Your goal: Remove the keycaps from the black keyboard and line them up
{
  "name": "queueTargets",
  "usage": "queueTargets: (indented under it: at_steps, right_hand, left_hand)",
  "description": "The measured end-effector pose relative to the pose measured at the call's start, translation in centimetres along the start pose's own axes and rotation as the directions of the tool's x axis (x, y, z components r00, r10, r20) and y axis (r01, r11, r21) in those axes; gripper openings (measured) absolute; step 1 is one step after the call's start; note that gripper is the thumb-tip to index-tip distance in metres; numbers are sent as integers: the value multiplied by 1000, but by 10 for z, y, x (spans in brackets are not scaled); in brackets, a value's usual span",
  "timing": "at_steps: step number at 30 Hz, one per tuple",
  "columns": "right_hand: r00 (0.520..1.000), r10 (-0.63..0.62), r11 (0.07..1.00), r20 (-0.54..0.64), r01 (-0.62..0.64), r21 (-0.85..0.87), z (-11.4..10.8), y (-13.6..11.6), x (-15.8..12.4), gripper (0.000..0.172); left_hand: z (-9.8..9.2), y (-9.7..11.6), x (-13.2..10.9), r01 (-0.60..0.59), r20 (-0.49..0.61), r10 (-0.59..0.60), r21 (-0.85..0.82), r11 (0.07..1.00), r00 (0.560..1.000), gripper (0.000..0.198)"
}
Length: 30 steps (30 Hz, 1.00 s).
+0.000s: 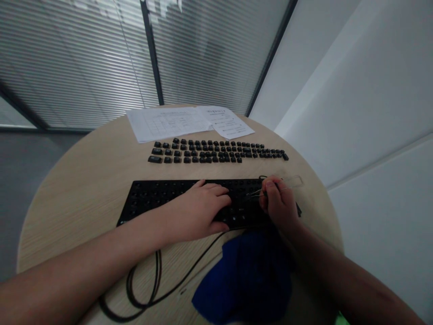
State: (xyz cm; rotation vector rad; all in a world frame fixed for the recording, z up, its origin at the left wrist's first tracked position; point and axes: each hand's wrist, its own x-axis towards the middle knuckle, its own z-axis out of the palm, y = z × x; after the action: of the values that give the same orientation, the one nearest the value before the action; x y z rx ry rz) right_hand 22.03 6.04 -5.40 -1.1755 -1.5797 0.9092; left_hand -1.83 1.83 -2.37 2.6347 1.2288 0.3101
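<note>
A black keyboard (242, 212) lies across the round table, with many of its key positions bare of caps. My left hand (199, 207) rests palm down over its middle, fingers stretched and thumb apart, holding nothing. At the keyboard's right end, my right hand (280, 203) is closed around a wire keycap puller (255, 194). The puller's two wire tips point left, close to the keys; I cannot tell whether they touch one. Its wire loop sticks out on the right side of the hand.
Several rows of loose black keycaps (205, 154) lie beyond the keyboard. Printed papers (169, 123) are at the table's far edge. In front, a black cable (196, 265) loops on the table (81, 185) beside a crumpled blue cloth (243, 280). Blinds and a white wall stand behind.
</note>
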Motion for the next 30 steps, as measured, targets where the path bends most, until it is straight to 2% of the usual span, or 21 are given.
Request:
queueTargets:
  at_steps: [4, 7, 11, 15, 20, 22, 24, 27, 30]
  right_hand:
    - [997, -16, 998, 71, 12, 59, -4, 0, 1, 37]
    - [990, -90, 991, 108, 78, 106, -11, -1, 2, 46]
    - [978, -180, 981, 101, 171, 97, -19, -5, 3, 58]
    - [983, -149, 989, 109, 145, 42, -20, -9, 6, 61]
    - [992, -125, 990, 1, 125, -59, -27, -5, 14, 61]
    - [984, -169, 979, -61, 160, -127, -32, -3, 19, 60]
    - [962, -264, 945, -72, 243, -221, -38, -5, 24, 58]
    - [903, -425, 838, 59, 417, -353, -46, -11, 28, 48]
    - [841, -413, 762, 350, 530, -373, -51, -17, 27, 29]
  left_hand:
    - [-1, 1, 1, 7, 4, -7, 12, 1000, 1000, 37]
    - [-1, 2, 2, 13, 10, -13, 5, 1000, 1000, 35]
    - [0, 3, 3, 25, 22, -25, -1, 1000, 999, 39]
    - [-2, 3, 2, 37, 30, -37, -1, 999, 999, 44]
    - [-4, 3, 1, 41, 32, -41, -2, 999, 999, 43]
    - [-3, 2, 1, 32, 24, -32, 2, 999, 999, 44]
    - [-2, 1, 1, 18, 11, -18, 11, 1000, 1000, 46]
    - [2, 0, 1, 1, -14, -1, 33, 999, 1000, 49]
    - [6, 0, 1, -15, -27, 16, 61, 998, 1000, 49]
